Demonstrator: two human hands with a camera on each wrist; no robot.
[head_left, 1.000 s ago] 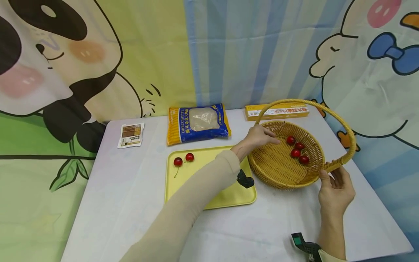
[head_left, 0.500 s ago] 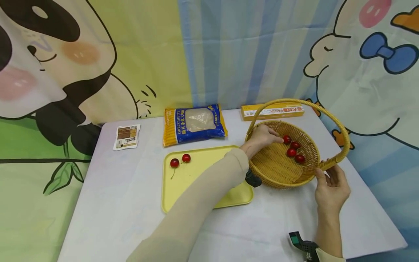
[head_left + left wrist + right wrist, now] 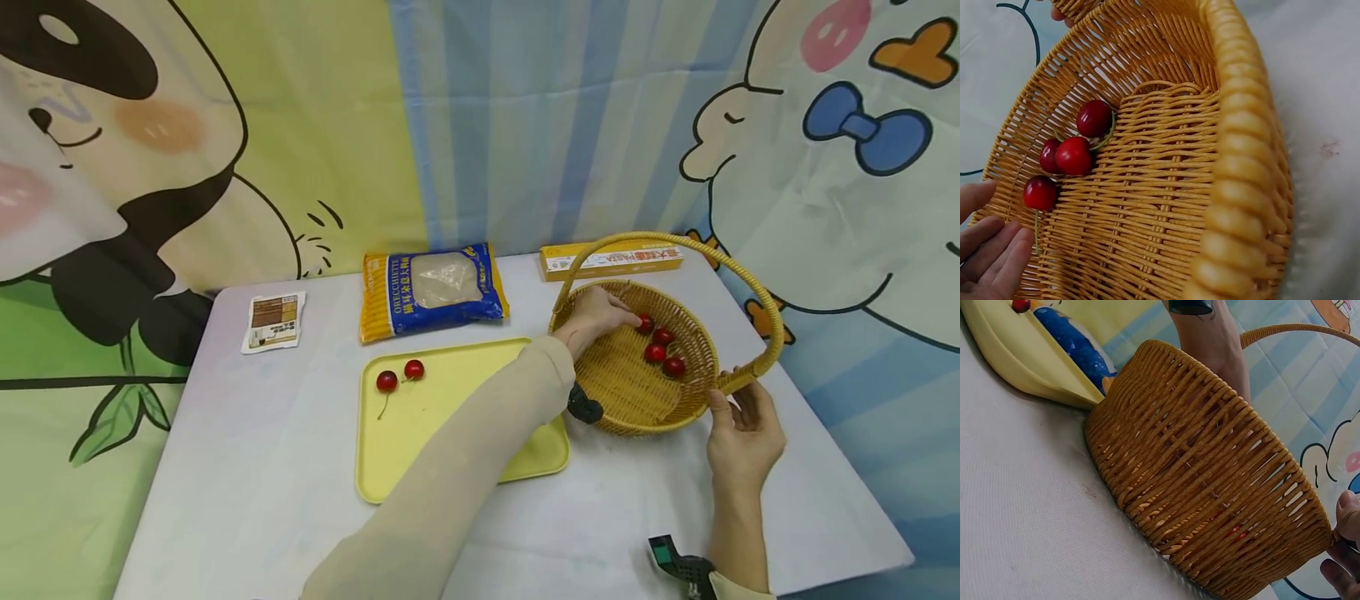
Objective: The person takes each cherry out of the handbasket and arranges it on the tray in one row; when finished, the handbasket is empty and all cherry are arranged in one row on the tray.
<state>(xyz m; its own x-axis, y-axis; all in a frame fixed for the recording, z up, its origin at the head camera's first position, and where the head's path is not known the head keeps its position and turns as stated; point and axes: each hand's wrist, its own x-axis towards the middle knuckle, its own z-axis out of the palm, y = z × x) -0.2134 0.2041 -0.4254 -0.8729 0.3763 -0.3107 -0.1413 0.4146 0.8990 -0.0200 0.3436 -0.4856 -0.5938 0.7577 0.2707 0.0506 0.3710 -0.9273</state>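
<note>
My left hand (image 3: 594,317) reaches inside a round wicker basket (image 3: 615,392). In the left wrist view its fingers (image 3: 999,253) and thumb are apart, with the fingertips right by the nearest cherry (image 3: 1040,192) and its green stem. Several dark red cherries (image 3: 655,353) lie grouped at the basket's right side. At the base of the arched handle (image 3: 768,300), my right hand (image 3: 746,442) grips the basket between thumb and fingers. Two more cherries (image 3: 387,382) with stems sit on a yellow tray (image 3: 375,475) to the left, partly covered by my left sleeve.
Behind the tray lies a blue and yellow pasta bag (image 3: 438,292). A long yellow pasta box (image 3: 611,260) stands behind the basket. A small white and brown packet (image 3: 274,322) is at the table's back left. A patterned curtain (image 3: 495,125) hangs along the back.
My left hand has moved rightward and deeper into the basket, closer to the cherries. My right hand keeps its grip at the handle base. The whole head view has shifted a little.
</note>
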